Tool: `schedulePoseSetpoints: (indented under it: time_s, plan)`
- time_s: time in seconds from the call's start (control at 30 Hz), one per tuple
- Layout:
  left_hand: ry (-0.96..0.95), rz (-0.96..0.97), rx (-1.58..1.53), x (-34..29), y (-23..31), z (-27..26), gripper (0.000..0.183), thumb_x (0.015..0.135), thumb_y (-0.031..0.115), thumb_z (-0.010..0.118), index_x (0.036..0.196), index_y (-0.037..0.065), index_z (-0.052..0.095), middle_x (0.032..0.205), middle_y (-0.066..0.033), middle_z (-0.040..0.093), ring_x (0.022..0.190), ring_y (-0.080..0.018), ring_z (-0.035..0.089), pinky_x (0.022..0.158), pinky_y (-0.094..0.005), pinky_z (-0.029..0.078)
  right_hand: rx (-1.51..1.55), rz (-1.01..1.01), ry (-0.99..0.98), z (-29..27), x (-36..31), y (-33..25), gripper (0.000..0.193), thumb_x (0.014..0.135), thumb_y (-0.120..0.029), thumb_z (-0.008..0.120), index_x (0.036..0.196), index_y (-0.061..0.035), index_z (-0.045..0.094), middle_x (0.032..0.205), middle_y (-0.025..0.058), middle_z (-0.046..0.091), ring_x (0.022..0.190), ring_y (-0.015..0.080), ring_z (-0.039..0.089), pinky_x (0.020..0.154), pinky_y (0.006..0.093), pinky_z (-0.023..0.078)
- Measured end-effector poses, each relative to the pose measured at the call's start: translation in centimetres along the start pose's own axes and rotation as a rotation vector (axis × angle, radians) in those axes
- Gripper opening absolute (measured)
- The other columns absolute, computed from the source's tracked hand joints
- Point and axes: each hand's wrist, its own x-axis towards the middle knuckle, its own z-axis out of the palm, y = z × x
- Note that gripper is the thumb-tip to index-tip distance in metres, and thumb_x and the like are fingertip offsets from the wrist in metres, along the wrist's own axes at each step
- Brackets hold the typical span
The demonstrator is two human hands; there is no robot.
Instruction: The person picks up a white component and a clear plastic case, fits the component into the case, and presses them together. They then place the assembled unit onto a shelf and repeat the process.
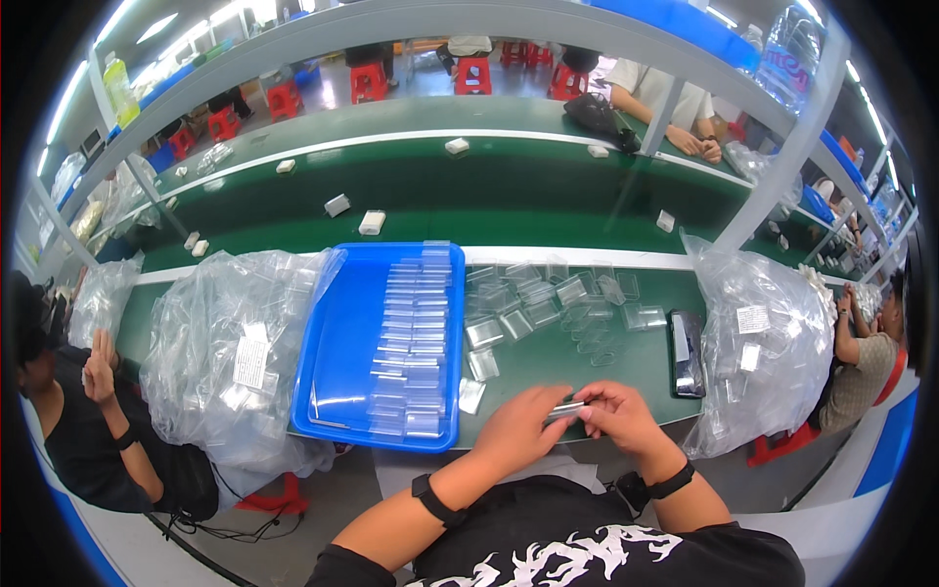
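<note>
Near the front edge of the green table, my left hand [520, 427] and my right hand [620, 415] meet. Fingers of both pinch a small clear plastic piece [565, 408], partly covered by the fingertips; it looks like one of the clear plastic cases around it. Just beyond my hands, loose clear plastic cases [541, 312] lie scattered on the table. To the left stands a blue tray [328, 323], where more clear cases [423, 338] are lined up in a column along its right side. A thin light-coloured strip lies at its front left.
Large clear bags of plastic parts flank me, one at left [220, 313] and one at right [763, 333]. A black oblong object [687, 354] rests by the right bag. Small white boxes [372, 222] sit on the green belt [528, 191] beyond. Co-workers sit on both sides.
</note>
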Motion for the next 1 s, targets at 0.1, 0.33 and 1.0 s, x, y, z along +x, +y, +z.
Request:
schedulePoseSetpoints:
  time_s: [0.1,0.33,1.0]
  plan:
    - [-0.046,-0.018,0.0,0.0,0.4,-0.4,0.042,0.089,0.026,0.078,0.125,0.006,0.068,0.098,-0.0107,0.068,0.069,-0.0246,0.059,0.066,-0.0382,0.049,-0.038,-0.028,-0.055,-0.4,0.0,0.5,0.03,0.094,-0.009,0.075,0.121,0.0017,0.065,0.081,0.0016,0.069,0.066,0.006,0.061,0.061,0.0208,0.05]
    - [-0.159,-0.106,-0.121,0.3,1.7,-1.6,0.049,0.083,0.025,0.084,0.126,0.007,0.069,0.096,-0.0071,0.067,0.068,-0.0183,0.056,0.063,-0.0323,0.048,0.156,-0.211,-0.186,-1.6,0.2,1.7,0.036,0.088,0.009,0.075,0.122,0.0025,0.067,0.114,0.0081,0.067,0.074,0.0041,0.058,0.063,0.0192,0.047]
    - [-0.189,-0.15,-0.134,0.4,1.0,-1.2,0.057,0.086,0.023,0.083,0.137,0.009,0.064,0.122,-0.0083,0.066,0.072,-0.0155,0.058,0.067,-0.0297,0.051,0.164,-0.332,-0.259,-1.8,0.2,2.5,0.056,0.081,0.022,0.07,0.132,0.003,0.06,0.14,0.0207,0.052,0.082,0.0119,0.063,0.068,0.0251,0.052]
